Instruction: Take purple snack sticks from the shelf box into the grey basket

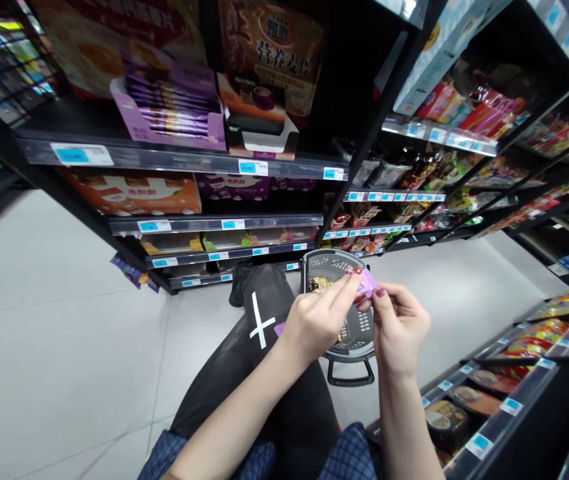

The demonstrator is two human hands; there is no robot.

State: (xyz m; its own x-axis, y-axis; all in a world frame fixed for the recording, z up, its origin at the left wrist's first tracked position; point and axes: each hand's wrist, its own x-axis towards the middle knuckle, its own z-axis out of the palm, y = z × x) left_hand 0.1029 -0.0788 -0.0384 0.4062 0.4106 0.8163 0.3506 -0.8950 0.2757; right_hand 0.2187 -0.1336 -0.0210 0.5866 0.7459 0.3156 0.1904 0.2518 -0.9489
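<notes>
A small shiny purple packet (pixel 366 285) is pinched between my two hands, above a grey basket (pixel 363 348). My left hand (pixel 320 317) holds the packet's left side, with a ring on one finger and the thumb hidden. On the packet's right edge, the thumb and fingers of my right hand (pixel 398 327) are closed. Small yellow-wrapped pieces (pixel 320 284) lie inside the basket, partly covered by my left hand. A bit of purple (pixel 279 329) shows beside my left wrist, too little of it to name.
Dark shelves (pixel 174 159) with price tags stand ahead, carrying a purple display box (pixel 169 127) of slim sticks and a carton (pixel 259 120). A purple packet (pixel 134 272) sticks out near the lower left shelf corner. Another shelf (pixel 494 400) runs along the right. My knees flank the basket's left.
</notes>
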